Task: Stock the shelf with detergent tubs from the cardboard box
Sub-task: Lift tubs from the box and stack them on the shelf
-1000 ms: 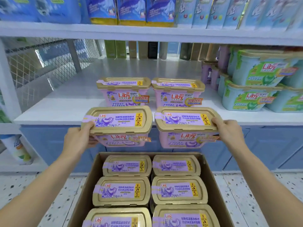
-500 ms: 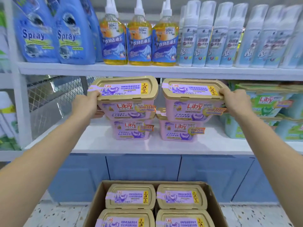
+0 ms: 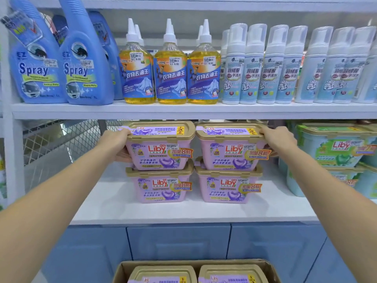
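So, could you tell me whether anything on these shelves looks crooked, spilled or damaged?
Nothing stands out. The two upper tubs, gripped by the left hand and right hand, line up level over the lower tubs, lids shut, and the bottles above stand in tidy rows.

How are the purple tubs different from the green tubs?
The purple tubs have pink walls and a purple pod picture; the green tubs have pale blue-green walls and a green pod. The left hand and right hand grip the top purple tubs; nobody touches the green tubs. Both say Liby, with gold lids.
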`<action>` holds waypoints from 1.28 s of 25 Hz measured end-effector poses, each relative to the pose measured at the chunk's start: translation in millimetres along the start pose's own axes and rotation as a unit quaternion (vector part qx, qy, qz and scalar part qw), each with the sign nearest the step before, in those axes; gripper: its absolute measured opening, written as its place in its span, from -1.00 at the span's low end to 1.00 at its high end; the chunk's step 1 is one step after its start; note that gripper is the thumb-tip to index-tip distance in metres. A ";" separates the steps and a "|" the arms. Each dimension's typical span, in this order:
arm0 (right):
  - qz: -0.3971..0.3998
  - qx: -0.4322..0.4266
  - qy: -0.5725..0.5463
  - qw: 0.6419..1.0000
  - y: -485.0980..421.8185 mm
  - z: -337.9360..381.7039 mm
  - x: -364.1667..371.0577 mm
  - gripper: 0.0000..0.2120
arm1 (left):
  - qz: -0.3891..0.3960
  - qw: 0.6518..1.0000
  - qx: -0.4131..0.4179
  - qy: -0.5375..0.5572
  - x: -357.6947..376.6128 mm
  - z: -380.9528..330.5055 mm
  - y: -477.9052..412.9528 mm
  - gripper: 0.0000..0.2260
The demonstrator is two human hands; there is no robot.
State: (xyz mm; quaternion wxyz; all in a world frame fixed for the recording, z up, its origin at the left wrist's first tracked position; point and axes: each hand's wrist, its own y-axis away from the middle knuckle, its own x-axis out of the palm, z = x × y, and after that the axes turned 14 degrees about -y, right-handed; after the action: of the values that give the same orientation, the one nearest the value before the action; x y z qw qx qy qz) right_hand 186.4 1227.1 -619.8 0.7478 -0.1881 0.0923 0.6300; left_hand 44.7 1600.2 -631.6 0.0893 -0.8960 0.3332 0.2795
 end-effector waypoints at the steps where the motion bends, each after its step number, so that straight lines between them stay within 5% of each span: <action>1: 0.010 0.003 0.000 1.000 -4.9 -2.5 0.0 -0.42 | 0.011 1.000 0.008 0.001 -0.5 -8.2 15.3 -0.62; 5: 0.042 0.005 -0.024 0.999 2.7 -3.8 -4.4 -0.56 | -0.001 1.000 0.013 -0.016 6.9 -12.8 27.0 -0.53; 10: 0.060 -0.019 -0.052 0.997 12.6 -19.3 -2.6 -0.27 | -0.058 0.995 0.054 -0.056 19.2 10.4 33.8 -0.19; 14: 0.066 -0.081 -0.069 0.992 25.2 -33.4 -1.1 -0.19 | -0.127 0.973 0.158 -0.107 37.2 28.1 58.9 -0.48; 17: 0.069 -0.131 -0.161 0.976 44.8 -64.2 3.9 -0.37 | -0.129 0.964 0.219 -0.078 53.2 60.4 57.7 -0.33; 19: 0.067 -0.131 -0.194 0.970 55.2 -96.4 11.7 -0.44 | -0.126 0.972 0.190 -0.046 64.5 81.9 57.0 -0.18; 21: 0.091 -0.109 -0.194 0.971 62.4 -126.0 23.6 -0.26 | -0.101 0.983 0.156 -0.008 76.1 99.2 56.0 -0.14; 23: 0.125 -0.098 -0.172 0.972 65.4 -143.3 35.9 -0.06 | -0.045 0.989 0.142 0.001 88.7 109.0 54.9 -0.25; 26: 0.156 -0.098 -0.134 0.974 58.7 -149.6 53.5 -0.26 | -0.035 0.988 0.138 -0.051 105.9 113.0 50.9 -0.45; 32: 0.128 -0.135 -0.126 0.974 32.6 -166.0 70.7 -0.32 | -0.095 0.979 0.164 -0.072 122.5 113.6 37.9 -0.53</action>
State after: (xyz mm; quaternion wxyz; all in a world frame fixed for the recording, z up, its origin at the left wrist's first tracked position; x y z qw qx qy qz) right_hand 184.4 1229.7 -803.2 0.6345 -0.1931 -0.0651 0.7456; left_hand 46.1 1543.7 -793.3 0.2851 -0.8742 0.2807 0.2753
